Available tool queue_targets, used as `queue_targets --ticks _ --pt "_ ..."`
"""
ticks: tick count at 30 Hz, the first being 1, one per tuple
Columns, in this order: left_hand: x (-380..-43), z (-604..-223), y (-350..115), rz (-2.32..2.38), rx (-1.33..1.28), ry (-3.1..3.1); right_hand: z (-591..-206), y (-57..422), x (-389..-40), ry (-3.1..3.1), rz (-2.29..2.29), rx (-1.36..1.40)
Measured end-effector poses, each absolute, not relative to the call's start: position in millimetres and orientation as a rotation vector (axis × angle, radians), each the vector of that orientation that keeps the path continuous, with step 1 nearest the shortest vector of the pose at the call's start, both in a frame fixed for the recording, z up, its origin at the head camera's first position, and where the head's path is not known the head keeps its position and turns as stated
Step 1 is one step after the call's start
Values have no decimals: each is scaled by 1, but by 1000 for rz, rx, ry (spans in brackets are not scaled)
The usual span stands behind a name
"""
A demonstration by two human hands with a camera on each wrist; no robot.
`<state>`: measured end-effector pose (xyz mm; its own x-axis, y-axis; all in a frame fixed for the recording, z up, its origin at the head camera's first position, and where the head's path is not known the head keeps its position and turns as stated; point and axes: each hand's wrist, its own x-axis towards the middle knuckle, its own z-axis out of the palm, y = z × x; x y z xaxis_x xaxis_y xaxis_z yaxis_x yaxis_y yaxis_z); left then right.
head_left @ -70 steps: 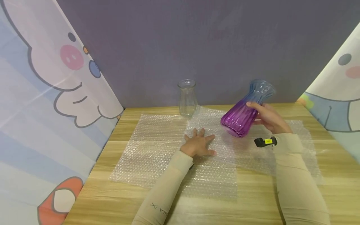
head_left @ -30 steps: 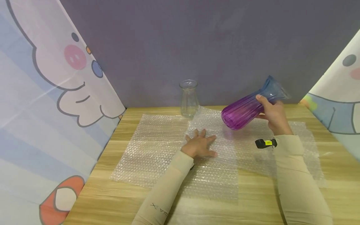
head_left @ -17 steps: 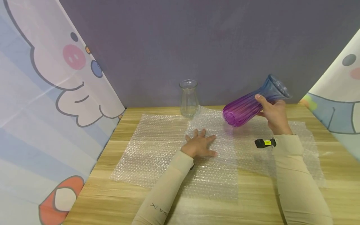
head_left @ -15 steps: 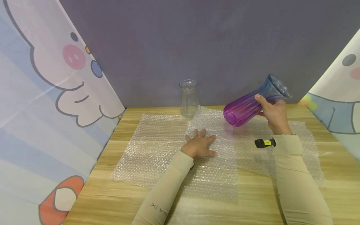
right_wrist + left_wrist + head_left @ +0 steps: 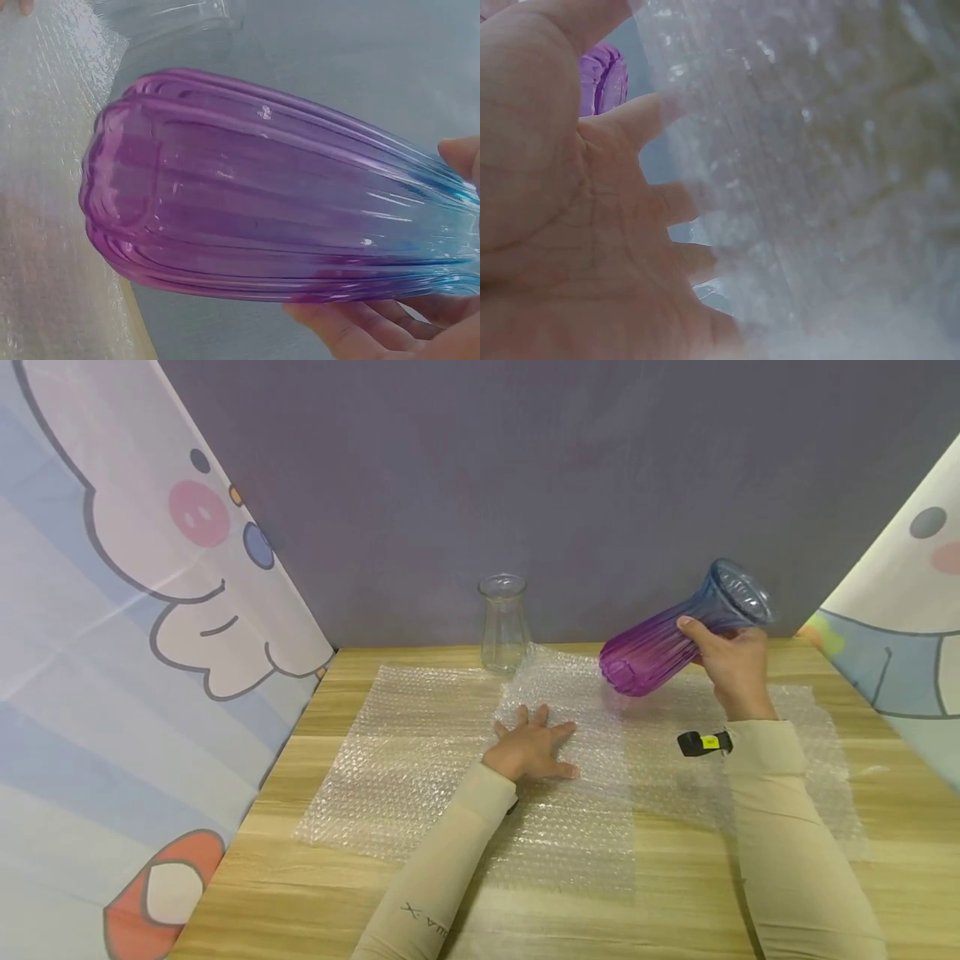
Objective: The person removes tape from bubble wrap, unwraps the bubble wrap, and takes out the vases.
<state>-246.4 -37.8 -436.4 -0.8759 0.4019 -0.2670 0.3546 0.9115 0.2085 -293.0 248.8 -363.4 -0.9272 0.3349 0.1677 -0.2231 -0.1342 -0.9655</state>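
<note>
A ribbed glass vase point(image 5: 660, 643), purple at the base and blue at the flared mouth, is tilted in the air, its mouth up to the right. My right hand point(image 5: 731, 668) grips it near the neck, thumb on the near side; the right wrist view shows fingers point(image 5: 352, 330) curled beneath it. With fingers spread, my left hand point(image 5: 531, 750) rests on a sheet of bubble wrap point(image 5: 555, 835). In the left wrist view the wrap hides those fingertips, and the purple base shows behind the hand.
A clear glass vase point(image 5: 504, 631) stands upright at the back of the wooden table point(image 5: 300, 893), by the grey wall point(image 5: 450, 485). More bubble wrap point(image 5: 390, 760) lies to the left, and another sheet point(image 5: 810, 768) spreads under my right forearm. Cartoon-printed cloths hang on both sides.
The purple and blue vase has tipped further toward lying level and shifted right since the first frame; lately its mouth has turned slightly toward me. My left hand has stayed in place.
</note>
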Motion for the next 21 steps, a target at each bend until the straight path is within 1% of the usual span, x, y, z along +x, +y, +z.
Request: queue_targets --ticks 5,9,15,21 --pt "-245 -437 -38 227 559 2772 -362 246 -294 -1779 2002 -159" --pt "-246 -436 -37 239 578 2772 -361 243 -296 -1733 1900 -80" --pt "-245 -436 -36 235 570 2763 -361 241 -297 -1578 1944 64" --pt "-246 -435 -36 221 564 2761 -362 241 -300 -1545 1941 57"
